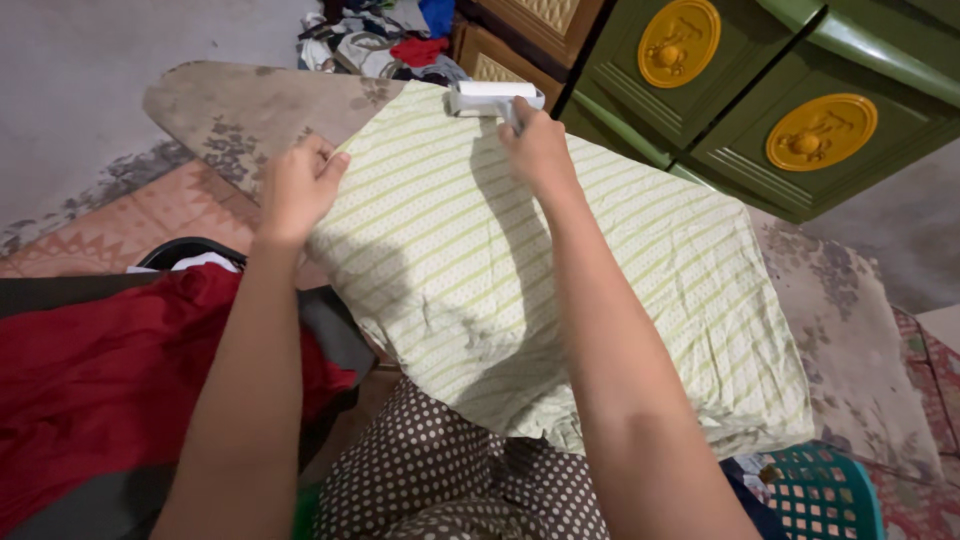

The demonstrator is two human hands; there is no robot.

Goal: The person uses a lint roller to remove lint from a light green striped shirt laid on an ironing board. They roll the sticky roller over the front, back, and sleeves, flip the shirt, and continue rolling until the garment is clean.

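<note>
Pale green striped, dotted pillowcase (560, 270) under both hands; white lint roller (492, 98) in right hand (538, 150); red cloth (110, 370) below left hand (295, 190).
</note>
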